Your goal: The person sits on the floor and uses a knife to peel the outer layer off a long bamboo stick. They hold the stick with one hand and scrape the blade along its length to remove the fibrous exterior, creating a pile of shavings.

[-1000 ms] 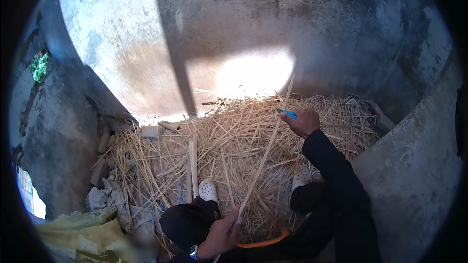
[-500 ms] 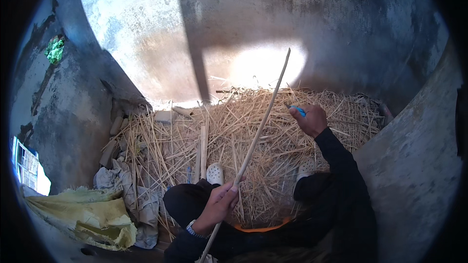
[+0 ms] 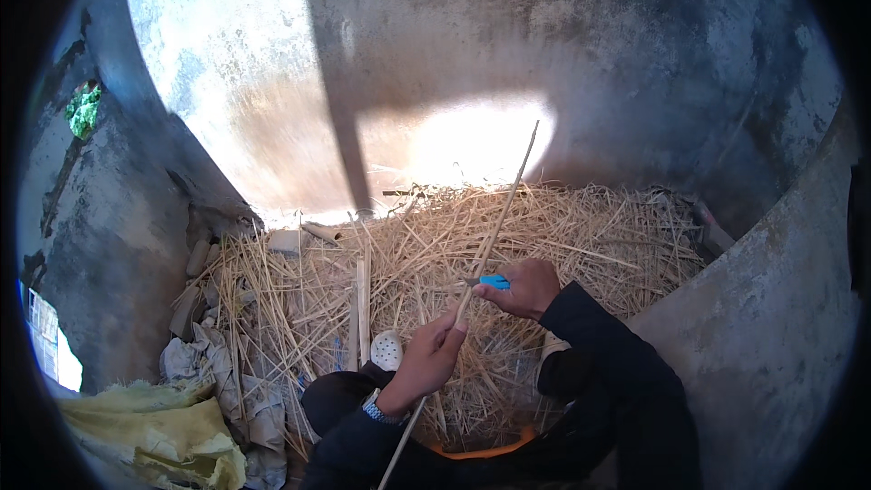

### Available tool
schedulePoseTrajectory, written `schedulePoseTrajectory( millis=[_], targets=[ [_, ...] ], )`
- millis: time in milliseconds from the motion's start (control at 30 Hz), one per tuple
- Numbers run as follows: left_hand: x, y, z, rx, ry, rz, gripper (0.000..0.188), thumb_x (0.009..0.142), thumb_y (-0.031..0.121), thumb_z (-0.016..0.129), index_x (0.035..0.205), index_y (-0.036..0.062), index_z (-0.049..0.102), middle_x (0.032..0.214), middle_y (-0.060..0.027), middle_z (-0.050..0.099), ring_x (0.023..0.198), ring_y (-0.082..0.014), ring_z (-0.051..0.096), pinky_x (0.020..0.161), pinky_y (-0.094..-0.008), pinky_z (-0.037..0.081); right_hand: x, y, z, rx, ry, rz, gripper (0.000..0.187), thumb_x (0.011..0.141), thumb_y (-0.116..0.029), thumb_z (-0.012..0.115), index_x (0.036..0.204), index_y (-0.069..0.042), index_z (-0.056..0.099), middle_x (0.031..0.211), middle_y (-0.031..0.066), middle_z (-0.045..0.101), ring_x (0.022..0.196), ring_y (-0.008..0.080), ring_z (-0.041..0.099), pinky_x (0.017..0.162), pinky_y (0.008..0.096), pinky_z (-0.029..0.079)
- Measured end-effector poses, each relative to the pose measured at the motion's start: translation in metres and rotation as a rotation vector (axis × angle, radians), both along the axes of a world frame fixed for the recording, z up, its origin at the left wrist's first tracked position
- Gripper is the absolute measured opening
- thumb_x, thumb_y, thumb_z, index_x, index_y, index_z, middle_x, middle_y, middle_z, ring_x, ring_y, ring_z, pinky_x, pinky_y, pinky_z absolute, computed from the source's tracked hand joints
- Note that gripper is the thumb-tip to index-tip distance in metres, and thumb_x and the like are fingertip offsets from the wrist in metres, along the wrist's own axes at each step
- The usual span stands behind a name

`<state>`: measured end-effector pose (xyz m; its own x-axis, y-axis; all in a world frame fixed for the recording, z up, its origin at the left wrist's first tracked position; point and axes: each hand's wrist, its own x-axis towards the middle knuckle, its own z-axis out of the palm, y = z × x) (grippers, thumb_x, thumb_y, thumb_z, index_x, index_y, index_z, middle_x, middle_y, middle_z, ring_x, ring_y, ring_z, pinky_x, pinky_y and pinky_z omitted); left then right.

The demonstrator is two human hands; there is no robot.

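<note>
A long, thin pale stick (image 3: 502, 220), perhaps a bamboo or cane strip, slants from the lower edge up toward the far wall. My left hand (image 3: 430, 358), with a metal-banded watch at the wrist, is closed around its lower half. In my right hand (image 3: 529, 289) is a small knife (image 3: 494, 281) with a blue handle, its short dark blade against the stick just above my left fingers. How the blade's edge meets the stick is too small to make out.
Straw and split strips (image 3: 581, 231) are heaped on the floor against a concrete wall (image 3: 435, 27). Yellowish sacking (image 3: 150, 426) and grey crumpled cloth (image 3: 263, 417) lie at lower left. A white perforated clog (image 3: 386, 350) shows among the straw.
My right hand has come down and left, bringing the knife from beside the stick to touch it. My left hand has shifted up and slightly right, still holding the stick.
</note>
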<state>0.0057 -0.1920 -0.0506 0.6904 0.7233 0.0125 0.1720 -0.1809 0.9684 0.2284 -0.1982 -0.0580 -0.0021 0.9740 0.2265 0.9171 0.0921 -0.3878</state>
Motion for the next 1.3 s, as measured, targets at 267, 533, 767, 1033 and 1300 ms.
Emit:
schedulePoseTrajectory(
  millis=[267,533,767,1033,1300],
  targets=[
    [-0.001,-0.005,0.017,0.213,0.186,0.106,0.039,0.095,0.018,0.046,0.13,0.0007,0.044,0.059,-0.0186,0.053,0.053,-0.0313,0.059,0.05,-0.0384,0.042,0.003,0.009,0.005,-0.032,0.033,-0.044,0.072,0.078,-0.074,0.045,0.055,-0.008,0.059,0.049,0.0113,0.054,0.047,0.0293,0.058,0.048,0.0413,0.046],
    [0.0,-0.008,0.026,0.232,0.205,0.141,0.039,0.093,0.013,0.049,0.127,-0.0033,0.045,0.058,-0.0188,0.054,0.052,-0.0335,0.059,0.047,-0.039,0.042,0.008,0.012,-0.004,0.006,0.023,-0.071,0.072,0.077,-0.075,0.047,0.054,-0.008,0.059,0.046,0.0098,0.052,0.044,0.0277,0.056,0.045,0.04,0.045],
    [0.003,-0.014,0.027,0.305,0.256,0.109,0.04,0.095,0.014,0.049,0.129,-0.0052,0.044,0.059,-0.0126,0.053,0.051,-0.021,0.055,0.05,-0.0317,0.041,0.006,0.006,0.01,0.002,0.038,-0.075,0.069,0.077,-0.074,0.049,0.056,-0.009,0.059,0.045,0.0103,0.051,0.043,0.0283,0.056,0.045,0.0408,0.044],
    [0.0,-0.016,0.025,0.266,0.201,0.078,0.04,0.091,0.014,0.05,0.128,-0.0011,0.045,0.061,-0.0198,0.057,0.056,-0.0365,0.061,0.05,-0.042,0.044,-0.002,-0.005,0.012,0.014,0.039,-0.021,0.075,0.079,-0.076,0.042,0.056,-0.007,0.061,0.046,0.012,0.053,0.045,0.0263,0.058,0.047,0.04,0.047],
    [-0.009,-0.02,0.019,0.265,0.205,0.074,0.038,0.092,0.013,0.049,0.127,-0.0018,0.045,0.059,-0.019,0.056,0.053,-0.0357,0.059,0.049,-0.0411,0.044,-0.007,-0.008,0.0,0.074,0.061,0.025,0.069,0.075,-0.075,0.051,0.053,-0.01,0.057,0.044,0.0099,0.05,0.042,0.0263,0.055,0.043,0.0399,0.042]
  ],
)
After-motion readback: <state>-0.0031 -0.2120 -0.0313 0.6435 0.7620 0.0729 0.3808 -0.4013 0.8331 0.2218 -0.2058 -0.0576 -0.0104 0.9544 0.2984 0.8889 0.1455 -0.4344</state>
